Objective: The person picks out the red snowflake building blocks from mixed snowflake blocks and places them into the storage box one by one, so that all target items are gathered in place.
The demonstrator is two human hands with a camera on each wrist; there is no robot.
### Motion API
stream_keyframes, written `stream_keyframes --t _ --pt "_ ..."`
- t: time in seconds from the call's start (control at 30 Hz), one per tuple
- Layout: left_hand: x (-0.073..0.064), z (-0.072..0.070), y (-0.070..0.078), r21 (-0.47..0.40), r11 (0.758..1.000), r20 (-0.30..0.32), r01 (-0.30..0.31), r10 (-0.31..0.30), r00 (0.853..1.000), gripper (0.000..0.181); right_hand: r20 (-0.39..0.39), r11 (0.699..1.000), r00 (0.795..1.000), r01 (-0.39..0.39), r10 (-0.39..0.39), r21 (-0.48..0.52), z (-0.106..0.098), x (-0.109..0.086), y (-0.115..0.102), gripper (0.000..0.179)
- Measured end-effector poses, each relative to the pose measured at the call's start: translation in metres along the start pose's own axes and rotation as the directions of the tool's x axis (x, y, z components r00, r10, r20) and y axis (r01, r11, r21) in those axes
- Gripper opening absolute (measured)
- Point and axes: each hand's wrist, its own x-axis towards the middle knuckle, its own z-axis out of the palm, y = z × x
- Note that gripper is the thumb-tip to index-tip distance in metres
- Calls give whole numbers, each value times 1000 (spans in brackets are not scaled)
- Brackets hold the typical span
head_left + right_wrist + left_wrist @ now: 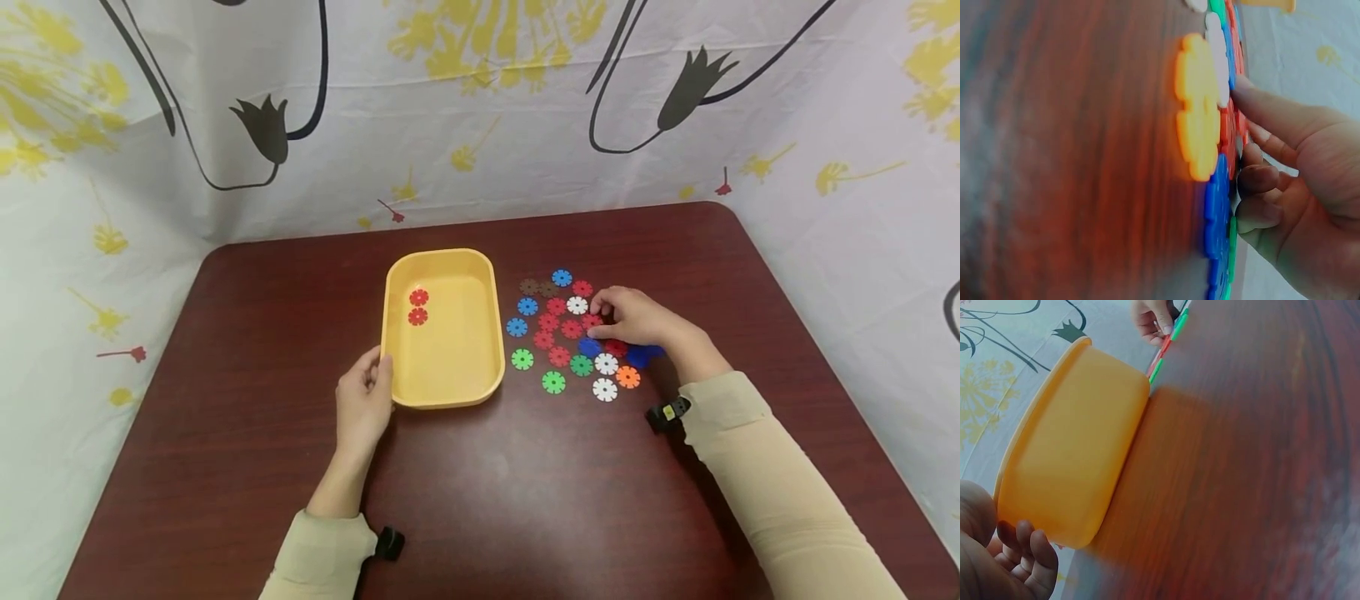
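Head view: left hand (364, 400) holds yellow tray (453, 350); right hand (639, 317), grip narrow, pinches red disc (590, 321).

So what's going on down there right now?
A person's left hand grips the near-left edge of a yellow tray, which has two red discs in it. The right hand is at a red disc among the loose, mixed-colour discs on the table, to the tray's right. I can't tell whether it has hold of that one.
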Motion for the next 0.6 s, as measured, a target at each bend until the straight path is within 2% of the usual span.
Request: stream_keyframes --t 0.2,0.37,0.6 --pt "0 -1 0 4 1000 1 -8 8 1000 33 11 1000 1000 4 -4 29 -1 -1 -2 29" --pt "0 0 1 4 1000 -4 0 0 1000 32 -1 1000 1000 -10 10 -5 -3 -4 -2 31" --pt "0 0 2 10 1000 -7 -7 7 1000 32 25 1000 999 -25 25 1 -2 -5 -2 26"
